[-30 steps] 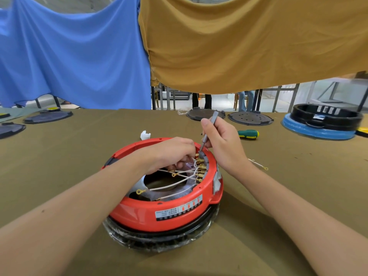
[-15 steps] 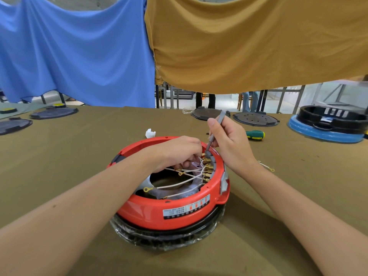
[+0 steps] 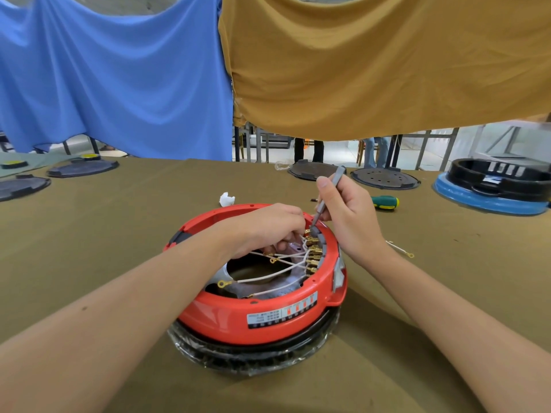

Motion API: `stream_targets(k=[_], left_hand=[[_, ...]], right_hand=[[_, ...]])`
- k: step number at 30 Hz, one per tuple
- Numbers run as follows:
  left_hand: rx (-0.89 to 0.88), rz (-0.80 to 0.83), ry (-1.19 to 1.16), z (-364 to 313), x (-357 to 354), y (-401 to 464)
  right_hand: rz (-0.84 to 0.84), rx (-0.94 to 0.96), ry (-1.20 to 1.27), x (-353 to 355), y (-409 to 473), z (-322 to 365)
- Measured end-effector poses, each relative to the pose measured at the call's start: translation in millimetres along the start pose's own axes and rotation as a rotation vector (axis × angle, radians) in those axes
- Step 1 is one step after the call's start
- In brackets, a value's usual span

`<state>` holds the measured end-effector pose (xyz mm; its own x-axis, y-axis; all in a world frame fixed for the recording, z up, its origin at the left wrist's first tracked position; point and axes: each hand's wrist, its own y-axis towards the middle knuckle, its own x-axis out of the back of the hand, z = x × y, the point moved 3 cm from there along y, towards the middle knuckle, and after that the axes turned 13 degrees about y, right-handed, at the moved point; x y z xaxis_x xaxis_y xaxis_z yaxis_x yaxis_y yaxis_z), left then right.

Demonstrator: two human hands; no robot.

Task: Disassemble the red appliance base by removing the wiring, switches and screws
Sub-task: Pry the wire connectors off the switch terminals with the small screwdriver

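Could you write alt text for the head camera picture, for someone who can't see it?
A person's right hand holds a thin grey tool to brass terminals inside a red appliance base on a brown table, while the left hand reaches among white wires. A green screwdriver lies behind.

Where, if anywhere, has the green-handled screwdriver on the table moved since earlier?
No. The green-handled screwdriver still lies right in front of the round black perforated plate; only the camera shifted.

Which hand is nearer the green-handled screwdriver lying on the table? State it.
Right. The right hand, gripping a grey tool, is just beside the green-handled screwdriver. The left hand is farther away, inside the red appliance base at the wires.
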<state>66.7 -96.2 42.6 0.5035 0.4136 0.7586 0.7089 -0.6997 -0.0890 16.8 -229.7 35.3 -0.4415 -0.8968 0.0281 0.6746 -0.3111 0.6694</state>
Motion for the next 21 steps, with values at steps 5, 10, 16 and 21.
stream_targets(k=[5, 10, 16, 21], left_hand=[[0.001, 0.003, 0.007, 0.1, 0.1, -0.1], [-0.006, 0.011, -0.008, 0.6, -0.2, 0.6], [-0.006, 0.014, 0.004, 2.4, 0.5, 1.7], [-0.001, 0.01, -0.002, 3.5, 1.2, 1.3]], right_hand=[[0.008, -0.061, 0.052, 0.3, 2.2, -1.5], [-0.009, -0.26, 0.202, 2.7, 1.9, -13.4], [0.019, -0.343, 0.238, 3.4, 1.9, -15.7], [0.008, -0.146, 0.117, 0.8, 1.9, -5.9]])
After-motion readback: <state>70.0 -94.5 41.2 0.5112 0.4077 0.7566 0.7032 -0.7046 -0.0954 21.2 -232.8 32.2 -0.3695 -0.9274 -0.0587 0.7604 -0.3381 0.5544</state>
